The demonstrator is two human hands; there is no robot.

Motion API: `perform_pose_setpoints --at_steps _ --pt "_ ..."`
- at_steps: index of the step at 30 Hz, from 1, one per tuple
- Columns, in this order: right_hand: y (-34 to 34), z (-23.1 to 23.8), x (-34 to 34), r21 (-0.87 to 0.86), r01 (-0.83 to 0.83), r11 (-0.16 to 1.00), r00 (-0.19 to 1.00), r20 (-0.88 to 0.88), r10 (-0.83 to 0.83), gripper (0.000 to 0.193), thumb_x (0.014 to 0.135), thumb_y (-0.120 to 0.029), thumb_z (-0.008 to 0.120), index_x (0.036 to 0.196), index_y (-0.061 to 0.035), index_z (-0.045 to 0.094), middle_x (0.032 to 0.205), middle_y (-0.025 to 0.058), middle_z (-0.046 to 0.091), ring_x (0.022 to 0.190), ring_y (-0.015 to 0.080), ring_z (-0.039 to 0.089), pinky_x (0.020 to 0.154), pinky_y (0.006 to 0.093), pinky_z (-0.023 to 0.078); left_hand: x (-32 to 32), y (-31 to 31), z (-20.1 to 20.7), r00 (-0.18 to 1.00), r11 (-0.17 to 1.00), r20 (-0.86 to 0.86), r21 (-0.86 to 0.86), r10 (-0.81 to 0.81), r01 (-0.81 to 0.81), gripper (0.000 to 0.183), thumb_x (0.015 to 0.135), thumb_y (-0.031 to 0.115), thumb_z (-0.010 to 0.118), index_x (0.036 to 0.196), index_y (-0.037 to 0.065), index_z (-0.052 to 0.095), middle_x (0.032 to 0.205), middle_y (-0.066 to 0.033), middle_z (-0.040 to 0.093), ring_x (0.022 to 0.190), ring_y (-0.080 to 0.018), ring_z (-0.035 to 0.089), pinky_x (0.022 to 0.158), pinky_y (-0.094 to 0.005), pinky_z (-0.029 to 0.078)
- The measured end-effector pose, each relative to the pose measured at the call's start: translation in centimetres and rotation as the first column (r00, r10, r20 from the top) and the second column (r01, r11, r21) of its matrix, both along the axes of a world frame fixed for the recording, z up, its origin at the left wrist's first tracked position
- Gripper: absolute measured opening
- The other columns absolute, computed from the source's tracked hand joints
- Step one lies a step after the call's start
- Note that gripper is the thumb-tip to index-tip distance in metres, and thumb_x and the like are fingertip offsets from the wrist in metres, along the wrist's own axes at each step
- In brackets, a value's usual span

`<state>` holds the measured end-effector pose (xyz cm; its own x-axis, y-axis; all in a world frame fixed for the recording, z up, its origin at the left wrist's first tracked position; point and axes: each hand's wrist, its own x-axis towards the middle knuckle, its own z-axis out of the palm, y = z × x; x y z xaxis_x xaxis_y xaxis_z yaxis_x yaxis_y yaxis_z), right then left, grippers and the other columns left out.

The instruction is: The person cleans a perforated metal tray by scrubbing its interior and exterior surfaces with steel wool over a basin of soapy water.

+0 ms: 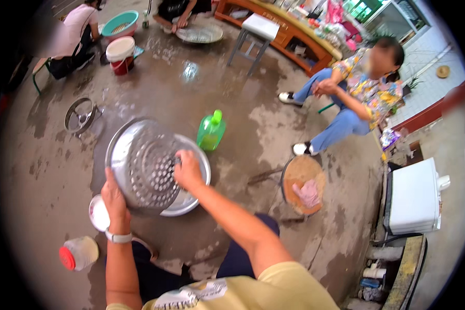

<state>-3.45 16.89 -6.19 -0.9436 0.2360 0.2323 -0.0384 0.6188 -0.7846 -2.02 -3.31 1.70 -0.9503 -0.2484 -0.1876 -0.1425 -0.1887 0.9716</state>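
Observation:
A round metal steamer tray (134, 139) with a perforated bottom is tilted up over a shiny metal basin (188, 206) on the wet floor. My left hand (113, 201) grips the tray's near-left rim. Closed fingers of my right hand (189, 170) are at the tray's holed face, with something small and dark at the fingertips that I cannot make out. Just beyond the basin stands a green squeeze bottle (211, 133) of clear plastic. A white bowl (99, 213) lies partly hidden beside my left hand.
A red-lidded jar (78, 253) is at the near left, a metal ring stand (81, 115) farther off. To the right is a round stool (303, 181) with a pink cloth. A seated person (354, 98) is beyond it; others work by a teal basin (120, 24) and a tray (199, 34).

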Motion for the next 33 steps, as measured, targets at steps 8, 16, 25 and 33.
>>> perform_pose_setpoints --at_steps 8,16,25,33 --pt "-3.5 3.9 2.7 -0.048 -0.214 0.976 0.955 -0.221 0.199 0.029 0.068 0.005 0.053 0.097 0.0009 0.053 0.093 0.0210 0.053 0.091 0.0388 0.053 0.082 0.0424 0.044 -0.9 -0.4 0.8 0.984 0.946 0.100 0.276 0.147 -0.169 0.061 0.095 0.049 0.041 0.119 -0.007 0.051 0.115 -0.0128 0.059 0.100 -0.0194 0.058 0.089 -0.0315 0.045" --pt "-6.0 5.7 3.6 0.050 -0.413 0.909 0.829 -0.393 0.398 0.034 0.062 0.006 0.054 0.096 0.0012 0.051 0.096 0.0179 0.049 0.091 0.0370 0.049 0.086 0.0430 0.042 -1.1 -0.5 0.0 0.962 0.920 0.119 0.284 0.246 -0.270 0.062 0.095 0.048 0.040 0.125 -0.006 0.047 0.123 -0.0137 0.054 0.107 -0.0225 0.055 0.094 -0.0331 0.043" --pt "0.8 5.5 0.1 0.205 -0.138 0.969 0.904 -0.375 0.208 0.030 0.063 0.005 0.053 0.092 -0.0010 0.057 0.095 0.0169 0.054 0.093 0.0339 0.053 0.085 0.0402 0.044 -1.6 -1.2 0.7 0.989 0.820 0.100 0.553 0.109 -0.146 0.061 0.095 0.052 0.036 0.133 0.005 0.043 0.134 -0.0087 0.048 0.119 -0.0231 0.047 0.103 -0.0375 0.036" --pt "1.7 8.9 -1.5 0.171 -0.090 0.981 0.908 -0.391 0.152 0.026 0.069 0.003 0.055 0.094 -0.0004 0.062 0.097 0.0137 0.058 0.092 0.0320 0.054 0.082 0.0388 0.044 -1.0 -1.9 1.9 1.000 0.755 0.025 0.655 0.002 -0.017 0.059 0.096 0.050 0.032 0.133 0.004 0.039 0.129 -0.0123 0.050 0.113 -0.0248 0.053 0.096 -0.0395 0.045"
